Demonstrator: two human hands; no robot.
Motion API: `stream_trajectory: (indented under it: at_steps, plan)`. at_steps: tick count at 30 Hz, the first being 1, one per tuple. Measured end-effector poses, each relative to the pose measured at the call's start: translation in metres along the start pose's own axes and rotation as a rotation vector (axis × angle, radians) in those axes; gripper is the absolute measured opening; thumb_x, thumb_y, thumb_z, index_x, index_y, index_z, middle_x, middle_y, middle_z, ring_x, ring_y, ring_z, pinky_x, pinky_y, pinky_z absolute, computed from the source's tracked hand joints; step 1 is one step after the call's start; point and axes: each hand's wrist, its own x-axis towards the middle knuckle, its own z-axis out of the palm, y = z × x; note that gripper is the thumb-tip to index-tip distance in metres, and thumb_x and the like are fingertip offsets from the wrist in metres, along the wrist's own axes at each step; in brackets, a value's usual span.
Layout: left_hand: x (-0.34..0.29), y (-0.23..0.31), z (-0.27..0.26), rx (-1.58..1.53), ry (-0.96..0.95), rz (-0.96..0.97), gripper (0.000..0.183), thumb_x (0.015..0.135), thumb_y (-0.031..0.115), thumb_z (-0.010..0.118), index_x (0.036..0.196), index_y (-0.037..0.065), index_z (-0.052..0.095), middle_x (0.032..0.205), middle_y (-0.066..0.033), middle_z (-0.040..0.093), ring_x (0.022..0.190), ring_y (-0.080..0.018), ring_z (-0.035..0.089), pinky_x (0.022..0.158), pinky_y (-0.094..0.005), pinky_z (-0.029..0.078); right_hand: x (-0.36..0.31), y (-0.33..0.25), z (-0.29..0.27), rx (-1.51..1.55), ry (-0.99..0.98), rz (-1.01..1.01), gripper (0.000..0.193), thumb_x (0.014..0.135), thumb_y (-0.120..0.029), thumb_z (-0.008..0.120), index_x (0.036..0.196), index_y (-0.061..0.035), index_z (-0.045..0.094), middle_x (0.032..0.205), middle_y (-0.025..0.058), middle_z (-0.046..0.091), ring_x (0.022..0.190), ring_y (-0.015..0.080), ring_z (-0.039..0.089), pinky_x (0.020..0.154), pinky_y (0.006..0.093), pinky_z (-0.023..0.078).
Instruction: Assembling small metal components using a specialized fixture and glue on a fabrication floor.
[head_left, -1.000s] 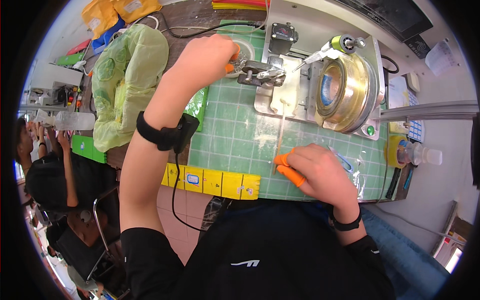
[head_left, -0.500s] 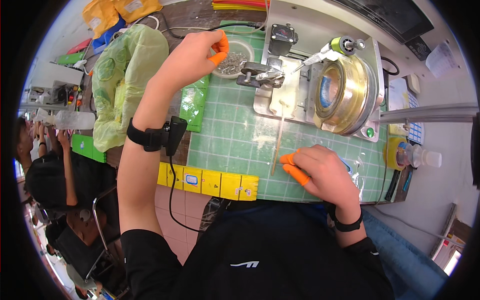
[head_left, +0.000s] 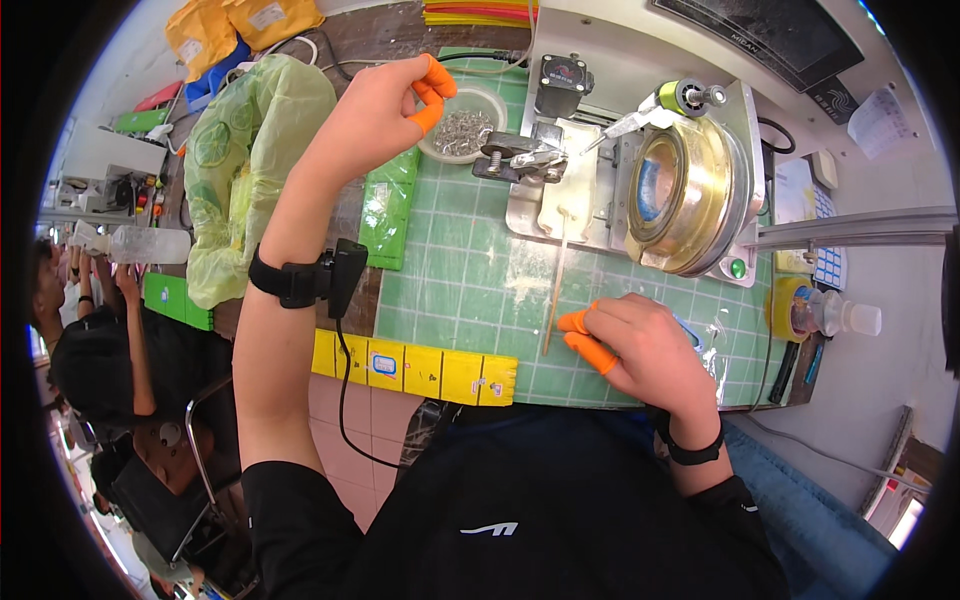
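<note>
Fingertips of my left hand [head_left: 385, 105], capped in orange rubber cots, are pinched together just left of the small white bowl [head_left: 463, 128] of metal bits at the far side of the green cutting mat [head_left: 470, 290]; whether a piece sits between them I cannot tell, since anything there is too small to see. My left hand is lifted above the surface rather than resting on it, which keeps the pinch free of the clamp fixture [head_left: 520, 160] just right of the bowl. My right hand [head_left: 645, 355] lies near me on the mat, its cotted fingers closed on the near end of a thin wooden stick [head_left: 553, 300], whose far end points toward the metal plate [head_left: 565, 195]. The cots presumably keep skin off the small parts. The brass ring [head_left: 690, 195] stands at the right, apart from both hands. A yellow ruler [head_left: 415, 368] edges the mat's near left side.
</note>
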Motion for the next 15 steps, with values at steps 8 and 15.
stream_trajectory:
  at_steps: [8, 15]
  plan:
    - [-0.003, -0.009, 0.005, -0.047, -0.021, 0.027, 0.020, 0.092, -0.002, 0.061, 0.109, 0.002, 0.071, 0.084, 0.0031, 0.058, 0.063, -0.0030, 0.040, 0.056, -0.0225, 0.033, 0.003, -0.003, -0.004, -0.015, -0.084, 0.000, 0.015, 0.091, -0.019, 0.069, 0.098, -0.0055, 0.070, 0.083, 0.0092, 0.065, 0.078, 0.0319, 0.065, 0.073, 0.0416, 0.052]
    - [-0.019, 0.007, 0.006, -0.399, -0.036, -0.139, 0.020, 0.092, -0.001, 0.062, 0.110, 0.002, 0.070, 0.089, -0.0017, 0.064, 0.066, -0.0064, 0.054, 0.060, -0.0233, 0.044, 0.003, -0.004, -0.006, -0.025, -0.090, 0.013, 0.015, 0.092, -0.019, 0.069, 0.097, -0.0058, 0.070, 0.081, 0.0092, 0.064, 0.077, 0.0315, 0.064, 0.072, 0.0413, 0.051]
